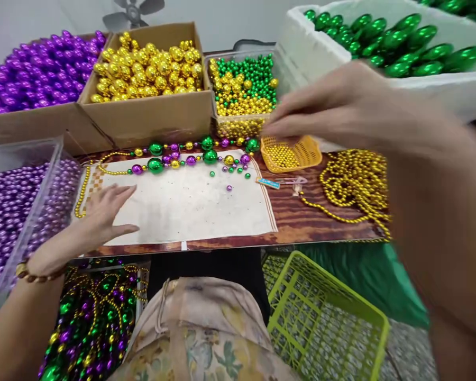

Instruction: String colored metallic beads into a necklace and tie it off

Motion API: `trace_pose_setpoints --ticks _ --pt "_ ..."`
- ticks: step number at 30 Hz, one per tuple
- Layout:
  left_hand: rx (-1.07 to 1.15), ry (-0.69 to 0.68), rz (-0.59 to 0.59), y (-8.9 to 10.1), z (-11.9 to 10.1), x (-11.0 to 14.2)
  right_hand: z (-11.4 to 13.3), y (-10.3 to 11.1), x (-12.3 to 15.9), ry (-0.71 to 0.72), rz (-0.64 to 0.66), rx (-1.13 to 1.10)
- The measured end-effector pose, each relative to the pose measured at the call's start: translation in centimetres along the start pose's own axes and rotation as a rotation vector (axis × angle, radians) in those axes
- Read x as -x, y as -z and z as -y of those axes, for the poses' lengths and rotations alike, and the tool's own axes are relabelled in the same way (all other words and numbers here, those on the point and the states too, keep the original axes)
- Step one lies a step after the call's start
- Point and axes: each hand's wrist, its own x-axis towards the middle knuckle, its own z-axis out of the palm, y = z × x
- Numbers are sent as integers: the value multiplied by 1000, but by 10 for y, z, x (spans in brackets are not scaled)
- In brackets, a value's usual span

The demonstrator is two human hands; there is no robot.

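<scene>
My left hand (103, 211) is over the left part of a white cloth (190, 211), fingers apart, holding nothing. A string of green, purple and gold beads (190, 160) lies looped along the cloth's far edge. Several loose small beads (229, 188) are scattered just below it. My right hand (333, 108), smeared by motion, is raised near a clear tub (240, 123) of gold and green beads and above a small yellow basket (313, 157) of gold beads. Its fingers point left; whether they hold anything I cannot tell.
Cardboard boxes of purple (43, 71) and gold balls (148, 69) stand behind, with a foam box (325, 39) of green ovals at right. Gold bead strands (351, 185) lie right. A purple-bead tub (14, 222) is left; a green crate (329, 286) sits below the table.
</scene>
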Motion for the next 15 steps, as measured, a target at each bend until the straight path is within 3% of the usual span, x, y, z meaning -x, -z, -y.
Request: trace_pose_setpoints --ticks 2,5,7,9,12,15 --pt "364 -124 81 -11 -53 -24 14 -29 -23 90 92 71" --pt "797 -162 -124 -40 -117 -60 25 -74 -53 140 137 21" --pt "997 -74 -180 -59 -137 -74 13 -88 -58 115 102 -68" --pt "1146 40 -187 -72 -140 -78 -17 -83 -44 46 41 -117" --pt "1246 204 -128 -81 -122 -67 -88 -61 4 -195 -49 24" --pt "1234 338 -61 -84 -97 -51 -157 -48 62 -728 84 529"
